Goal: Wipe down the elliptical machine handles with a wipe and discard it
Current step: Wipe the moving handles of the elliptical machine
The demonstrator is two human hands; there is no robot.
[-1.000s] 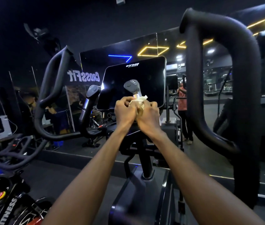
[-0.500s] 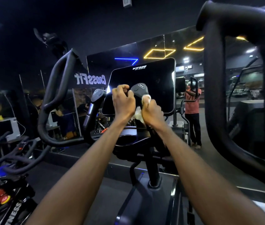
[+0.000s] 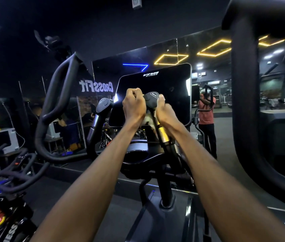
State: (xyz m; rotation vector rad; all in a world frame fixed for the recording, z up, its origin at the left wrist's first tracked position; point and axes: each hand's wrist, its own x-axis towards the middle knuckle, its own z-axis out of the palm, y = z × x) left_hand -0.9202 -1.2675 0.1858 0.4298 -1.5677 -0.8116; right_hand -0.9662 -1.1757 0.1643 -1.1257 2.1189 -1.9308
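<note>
Both hands at the inner handle [image 3: 153,109]: right hand [image 3: 164,112] grips it; left hand [image 3: 134,106] curled beside, wipe [image 3: 147,121] between.

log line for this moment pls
step: wiping right inner handle | right hand: grips handle | left hand: curled beside it | wipe: between hands

single head-worn wide-angle view, looks forward and slightly down along both outstretched forearms, close to the elliptical's console [image 3: 153,95] straight ahead. mirror wall [image 3: 208,81] faces the camera beyond it. frame edges bend from the lens. no second view.
</note>
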